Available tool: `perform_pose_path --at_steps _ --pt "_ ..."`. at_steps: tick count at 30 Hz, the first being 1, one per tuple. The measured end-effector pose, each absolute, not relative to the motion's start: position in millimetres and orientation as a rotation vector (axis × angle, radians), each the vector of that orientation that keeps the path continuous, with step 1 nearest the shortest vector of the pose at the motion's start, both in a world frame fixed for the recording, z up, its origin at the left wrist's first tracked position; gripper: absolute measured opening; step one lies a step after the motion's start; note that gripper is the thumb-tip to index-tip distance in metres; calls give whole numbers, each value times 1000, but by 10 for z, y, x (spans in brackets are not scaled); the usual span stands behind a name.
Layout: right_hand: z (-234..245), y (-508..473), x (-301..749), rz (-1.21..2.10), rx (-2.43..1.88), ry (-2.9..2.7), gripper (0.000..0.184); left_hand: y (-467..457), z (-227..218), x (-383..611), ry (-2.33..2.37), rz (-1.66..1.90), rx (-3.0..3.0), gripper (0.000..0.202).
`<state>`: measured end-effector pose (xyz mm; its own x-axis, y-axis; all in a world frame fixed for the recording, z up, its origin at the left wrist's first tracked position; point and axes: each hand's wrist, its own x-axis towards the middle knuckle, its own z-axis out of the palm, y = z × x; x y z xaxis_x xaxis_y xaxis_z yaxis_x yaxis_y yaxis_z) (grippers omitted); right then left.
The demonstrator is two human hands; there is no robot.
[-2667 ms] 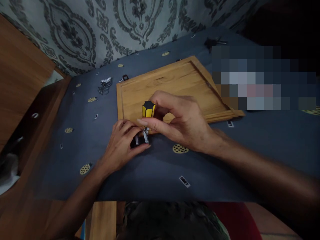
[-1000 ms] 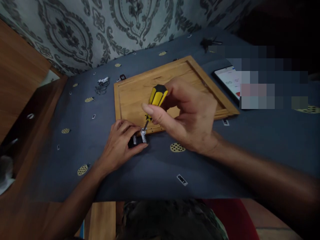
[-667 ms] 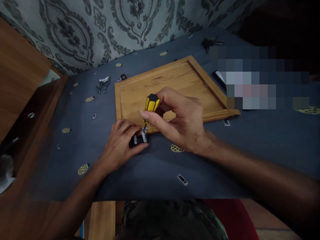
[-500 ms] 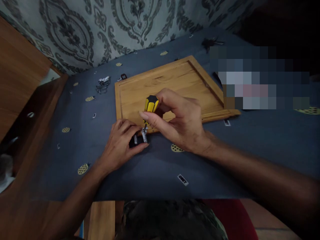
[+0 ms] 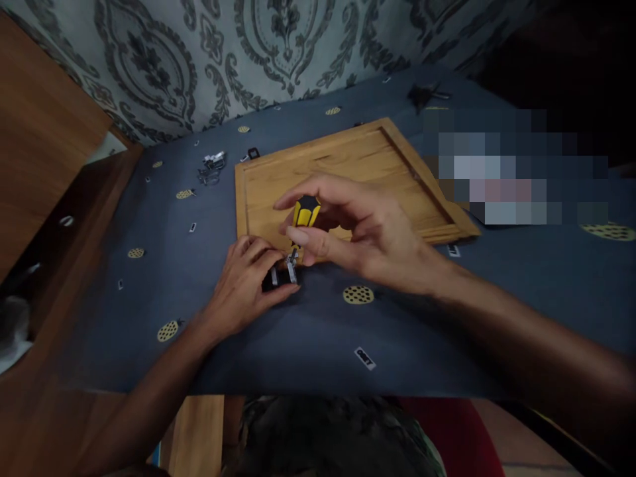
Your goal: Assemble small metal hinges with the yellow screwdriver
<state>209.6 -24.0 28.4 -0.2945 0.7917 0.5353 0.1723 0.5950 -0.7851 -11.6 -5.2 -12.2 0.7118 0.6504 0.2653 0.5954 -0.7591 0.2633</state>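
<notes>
A short screwdriver (image 5: 304,215) with a yellow and black handle stands nearly upright in my right hand (image 5: 368,232), pinched between thumb and fingertips. Its tip rests on a small black and silver metal part (image 5: 281,275) lying on the blue cloth, just in front of the wooden board (image 5: 377,159). My left hand (image 5: 243,288) lies over that part, fingers curled round it and pressing it down. Most of the part is hidden under my left fingers.
The blue cloth (image 5: 447,311) with yellow dots covers the table. A cluster of small metal parts (image 5: 211,165) lies at the back left, another dark piece (image 5: 422,95) at the back right. A patterned wall is behind, a brown cabinet (image 5: 40,132) at the left.
One second ago the screwdriver was tilted and lifted a little; it has come down more upright onto the part. My right fingers have shifted round the handle. My left hand has stayed put.
</notes>
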Motion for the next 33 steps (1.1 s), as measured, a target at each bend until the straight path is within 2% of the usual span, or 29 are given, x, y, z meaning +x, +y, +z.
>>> perform_pose_path --at_steps 3,6,19,26,29,33 --pt "336 -258 2142 956 -753 -1768 21 -58 -112 -115 1013 505 2744 30" --pt "351 -277 2172 985 -770 -1747 23 -58 -115 -119 1018 497 2746 29" --pt "282 -238 2031 345 -936 -1842 34 -47 -141 -132 998 502 2766 34" --pt "347 -399 2039 384 -940 -1426 28 -50 -129 -119 979 549 2749 33" --pt "291 -392 2052 450 -994 -1413 32 -43 -129 -122 966 560 2752 35" --pt "168 -347 2057 467 -995 -1492 27 -34 -131 -126 963 557 2752 33"
